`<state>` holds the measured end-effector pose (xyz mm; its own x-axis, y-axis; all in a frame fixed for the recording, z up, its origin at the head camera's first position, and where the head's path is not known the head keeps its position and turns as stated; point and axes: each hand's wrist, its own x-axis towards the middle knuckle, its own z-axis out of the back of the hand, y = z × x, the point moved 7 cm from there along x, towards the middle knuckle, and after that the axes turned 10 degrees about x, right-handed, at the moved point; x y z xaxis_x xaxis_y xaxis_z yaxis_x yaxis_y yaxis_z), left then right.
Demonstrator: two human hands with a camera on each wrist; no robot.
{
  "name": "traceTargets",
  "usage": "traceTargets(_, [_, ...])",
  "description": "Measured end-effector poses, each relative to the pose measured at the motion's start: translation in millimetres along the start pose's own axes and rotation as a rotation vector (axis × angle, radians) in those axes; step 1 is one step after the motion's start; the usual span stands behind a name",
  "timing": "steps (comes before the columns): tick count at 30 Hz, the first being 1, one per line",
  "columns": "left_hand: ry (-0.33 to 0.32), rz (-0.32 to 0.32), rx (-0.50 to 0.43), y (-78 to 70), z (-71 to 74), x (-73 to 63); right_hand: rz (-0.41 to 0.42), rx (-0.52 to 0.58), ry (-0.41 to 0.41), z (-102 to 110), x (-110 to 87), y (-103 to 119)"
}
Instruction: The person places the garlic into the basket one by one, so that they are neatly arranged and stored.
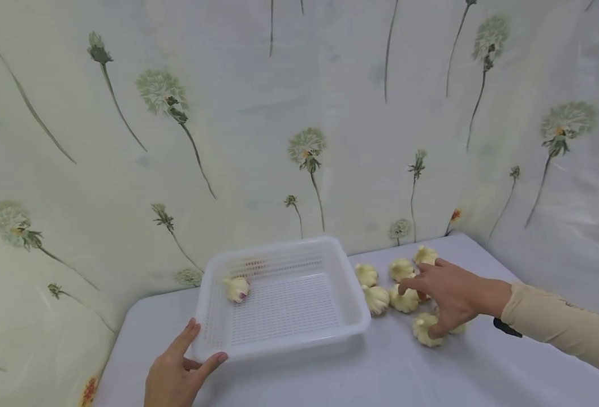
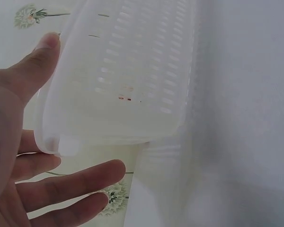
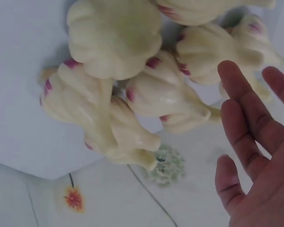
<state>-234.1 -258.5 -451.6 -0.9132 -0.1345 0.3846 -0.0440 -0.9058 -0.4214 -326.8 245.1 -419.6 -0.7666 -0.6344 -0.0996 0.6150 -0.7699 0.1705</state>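
Observation:
A white plastic basket (image 1: 299, 345) with slotted walls sits on the table, with one garlic bulb (image 1: 237, 289) inside at its left. My left hand (image 1: 177, 364) is at the basket's near left corner, thumb against the rim and fingers spread loosely beside it. In the left wrist view, the thumb (image 2: 42, 61) touches the rim and two fingers stretch out below the corner. My right hand (image 1: 454, 294) hovers with parted fingers over a group of garlic bulbs (image 1: 405, 298). Its thumb reaches a near bulb (image 1: 425, 330); no grip shows. Purple marks streak several bulbs (image 3: 154, 90).
A white cloth covers the table (image 1: 391, 373). Behind it hangs a curtain (image 1: 258, 141) printed with dandelions, meeting the table's back edge close to the basket. Bulbs (image 1: 366, 275) lie right beside the basket's right wall.

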Motion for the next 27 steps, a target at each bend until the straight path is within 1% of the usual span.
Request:
traceTargets(5, [0.068,0.05,0.0,2.4,-1.6,1.0,0.039,0.015,0.015,-17.3,-9.9,0.5])
traceTargets(10, [0.092,0.08,0.004,1.5,-2.7,1.6,0.061,-0.007,0.016,-32.1,-14.1,-1.1])
traceTargets(13, [0.098,0.083,0.005,1.2,-3.7,1.3,0.05,-0.008,0.028,-41.5,-16.0,-3.9])
traceTargets(16, [0.097,0.072,0.003,1.2,-5.6,0.8,0.054,-0.013,0.029,-47.7,-18.2,-4.8])
traceTargets(22, [0.059,0.048,-0.001,2.2,-5.7,-0.3,0.035,-0.016,0.028,-51.9,-17.7,-6.1])
traceTargets(27, [0.065,0.052,0.001,2.5,-5.6,0.4,0.03,-0.002,0.031,-53.8,-12.4,-5.3])
